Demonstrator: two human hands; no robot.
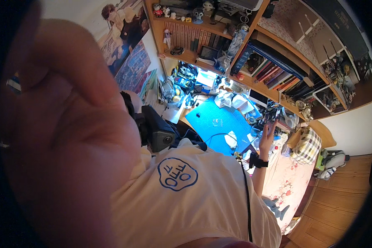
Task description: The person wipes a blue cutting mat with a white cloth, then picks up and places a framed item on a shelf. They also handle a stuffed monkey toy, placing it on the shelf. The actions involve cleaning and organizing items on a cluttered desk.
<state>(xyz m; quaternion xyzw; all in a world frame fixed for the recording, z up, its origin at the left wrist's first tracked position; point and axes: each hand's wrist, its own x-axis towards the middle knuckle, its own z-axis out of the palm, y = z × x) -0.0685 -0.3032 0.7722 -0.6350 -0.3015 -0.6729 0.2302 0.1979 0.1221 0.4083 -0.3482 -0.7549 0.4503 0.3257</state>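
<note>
My left hand (90,124) looms very close to the lens at the left side. Its fingers are bent, and the tips are blurred or out of the picture, so whether they hold anything is hidden. A black camera (158,131) on a strap sits beside that hand's wrist. My right hand (267,138) is raised past the right edge of the blue cutting mat (201,124), fingers extended and nothing in it. Around its wrist is a black strap with a small device (258,161). On the mat lie a small clear bag (217,122), a white piece (231,139) and a black cable (215,135).
A lit screen (206,78) and a plastic bag of items (173,93) stand behind the mat. Wooden shelves (204,60) with books and figurines rise above the desk. To the right is a bed (288,176) with a plaid pillow (308,145) and a shark plush (277,209).
</note>
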